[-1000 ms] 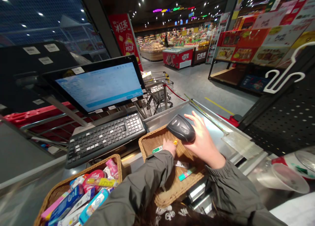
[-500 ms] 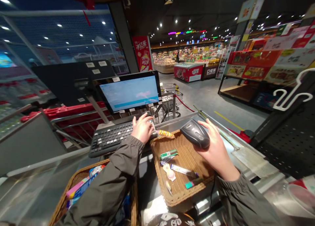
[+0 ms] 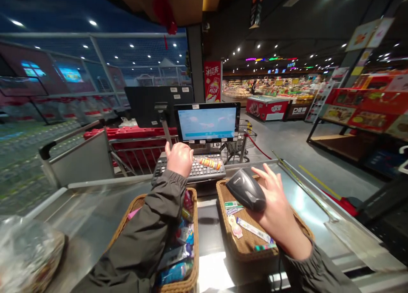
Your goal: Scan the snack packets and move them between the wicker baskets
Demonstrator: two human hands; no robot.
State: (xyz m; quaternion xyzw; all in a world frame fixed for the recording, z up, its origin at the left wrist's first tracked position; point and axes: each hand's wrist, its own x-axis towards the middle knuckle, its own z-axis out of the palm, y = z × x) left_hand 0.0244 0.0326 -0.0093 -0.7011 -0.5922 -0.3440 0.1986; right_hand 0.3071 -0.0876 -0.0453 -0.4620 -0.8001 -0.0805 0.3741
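My left hand (image 3: 180, 157) is over the left part of a black keyboard (image 3: 165, 170), its fingers closed. From it a thin stick runs right to a skewer (image 3: 209, 163) of orange, yellow and whitish pieces, which shows above the keys. My right hand (image 3: 274, 199) is wrapped round a black barcode scanner (image 3: 247, 190), some fingers stretched out past it. Below the scanner a wicker basket (image 3: 237, 251) holds a green packet (image 3: 232, 205), a pinkish-white item (image 3: 235, 227), a long white stick-shaped packet (image 3: 254, 230) and a teal item (image 3: 264, 247).
Behind the keyboard stands a lit monitor (image 3: 208, 123). A second wicker basket (image 3: 195, 242) with colourful packets lies under my left forearm. Clear plastic (image 3: 22, 246) covers something at the counter's left. The metal counter (image 3: 86, 208) runs across; shop shelves and a red freezer (image 3: 267, 108) stand beyond.
The view has swung left. My left hand has moved leftward over the keyboard, carrying the skewer from the basket's edge to above the keys. The scanner stays in my right hand over the basket.
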